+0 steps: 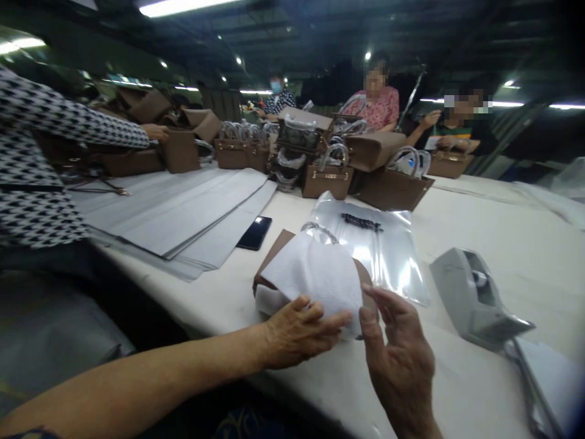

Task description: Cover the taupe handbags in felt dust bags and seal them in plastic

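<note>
A brown handbag (274, 253) lies near the table's front edge, largely covered by a white sheet of wrapping material (315, 274). Part of its handle, in clear plastic wrap, shows beyond the sheet's top edge. My left hand (304, 332) lies on the lower part of the sheet with its fingers stretched out. At the bag's right side, my right hand (397, 344) has its thumb and fingers apart, the tips close to the sheet's edge. Whether those tips touch the bag I cannot tell. Behind the bag lies a clear plastic bag (397, 244) with dark print.
A tape dispenser (475, 299) stands on the right. To the left are a phone (256, 233) and stacked grey-white sheets (178, 207). Several brown handbags (328, 181) are piled at the back. A co-worker's patterned sleeve (91, 116) reaches in from the left; other people work behind the table.
</note>
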Demonstrator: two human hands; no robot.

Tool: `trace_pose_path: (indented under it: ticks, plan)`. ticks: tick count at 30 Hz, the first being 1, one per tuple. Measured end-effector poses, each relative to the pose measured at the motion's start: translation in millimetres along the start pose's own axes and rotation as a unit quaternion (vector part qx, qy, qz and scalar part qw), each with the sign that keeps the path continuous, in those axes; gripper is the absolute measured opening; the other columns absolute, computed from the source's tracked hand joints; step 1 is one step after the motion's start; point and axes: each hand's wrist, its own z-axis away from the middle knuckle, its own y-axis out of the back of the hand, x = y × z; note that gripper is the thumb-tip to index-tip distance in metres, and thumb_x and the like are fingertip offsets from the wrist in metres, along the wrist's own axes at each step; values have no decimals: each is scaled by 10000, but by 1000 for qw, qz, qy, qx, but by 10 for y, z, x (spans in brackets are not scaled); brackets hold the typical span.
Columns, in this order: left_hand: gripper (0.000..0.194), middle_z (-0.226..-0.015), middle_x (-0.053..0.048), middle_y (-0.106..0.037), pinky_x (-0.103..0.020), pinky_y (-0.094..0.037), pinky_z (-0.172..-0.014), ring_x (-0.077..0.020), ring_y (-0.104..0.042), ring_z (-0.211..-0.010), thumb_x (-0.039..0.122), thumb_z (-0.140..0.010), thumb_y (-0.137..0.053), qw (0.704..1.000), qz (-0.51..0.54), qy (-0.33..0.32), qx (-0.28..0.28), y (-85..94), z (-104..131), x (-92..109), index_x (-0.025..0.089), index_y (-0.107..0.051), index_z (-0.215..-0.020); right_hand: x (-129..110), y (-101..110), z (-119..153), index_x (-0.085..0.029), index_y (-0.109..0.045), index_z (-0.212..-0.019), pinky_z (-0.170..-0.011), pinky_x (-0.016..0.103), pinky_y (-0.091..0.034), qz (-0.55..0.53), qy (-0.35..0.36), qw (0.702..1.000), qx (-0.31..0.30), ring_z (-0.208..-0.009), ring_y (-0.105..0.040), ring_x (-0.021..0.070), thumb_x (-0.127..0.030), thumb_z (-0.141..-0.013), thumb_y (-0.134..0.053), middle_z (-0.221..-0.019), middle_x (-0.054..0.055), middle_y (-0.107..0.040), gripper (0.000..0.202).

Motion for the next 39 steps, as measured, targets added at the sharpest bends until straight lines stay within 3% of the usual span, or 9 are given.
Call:
trace_pose_path:
  ticks: [3,6,8,10,15,18,24,32,39]
  plan:
    - [179,-1186,16,-533,-393,-294,-950,-187,-455,-1034,211,-823,-493,993,32,58,100,45,233,16,269,-581,-969,-280,-294,-298,-179,-463,-1179,-911,359,-421,-22,154,983,-101,-1104,-476,198,-315,-854,-454,-1166,87,-521,353]
    - [257,-1136,-73,-528,-439,-326,-974,-202,-449,-1095,153,-788,-495,945,66,234,218,138,534,-2,207,-521,-1038,-402,-630,-366,-144,-419,-1239,-941,379,-406,29,237,960,-148,-1155,-431,223,-338,-840,-471,-1230,124,-475,447]
    - [348,-1151,-123,-493,-432,-384,-942,-215,-445,-1113,166,-778,-520,893,110,370,233,207,693,-45,162,-456,-1120,-413,-798,-337,-103,-375,-1288,-946,429,-387,106,273,943,-161,-1219,-353,284,-357,-815,-501,-1306,170,-398,552]
    - [371,-1151,-130,-480,-417,-412,-930,-220,-445,-1123,210,-770,-561,860,166,439,200,260,785,-112,151,-459,-1122,-425,-905,-321,-70,-363,-1303,-905,464,-394,196,282,927,-153,-1234,-316,336,-317,-806,-507,-1326,207,-364,574]
    - [143,-1354,-132,-334,-414,-369,-985,-256,-311,-1265,271,-796,-568,874,239,395,153,277,770,-321,157,-581,-882,-594,-954,-478,-113,-543,-1112,-829,413,-414,289,265,909,-143,-1037,-506,296,-174,-810,-477,-1098,159,-565,315]
    - [109,-1313,-130,-416,-382,-360,-1001,-218,-367,-1239,249,-839,-511,868,289,362,176,215,691,-421,153,-562,-853,-647,-917,-549,-150,-593,-892,-733,317,-453,246,251,921,-168,-853,-578,219,-147,-824,-440,-875,80,-625,168]
    - [107,-1173,-89,-540,-301,-417,-923,-171,-523,-1064,225,-848,-486,816,361,402,203,110,543,-415,161,-549,-908,-408,-952,-318,-115,-553,-1109,-880,324,-449,104,327,933,-110,-1096,-513,217,-177,-876,-373,-1090,108,-601,301]
    - [112,-1148,-73,-555,-291,-416,-894,-172,-534,-1009,254,-829,-506,757,446,411,243,7,475,-383,170,-516,-902,-301,-903,-43,-196,-440,-1276,-916,318,-444,83,345,929,-104,-1104,-510,193,-62,-829,-457,-1240,43,-508,466]
    - [111,-1115,-109,-558,-329,-428,-884,-183,-519,-1024,275,-860,-434,752,415,431,275,-165,452,-319,172,-470,-880,-190,-979,110,-188,-399,-1315,-873,403,-467,80,373,918,-107,-1109,-502,256,-21,-793,-477,-1195,84,-542,553]
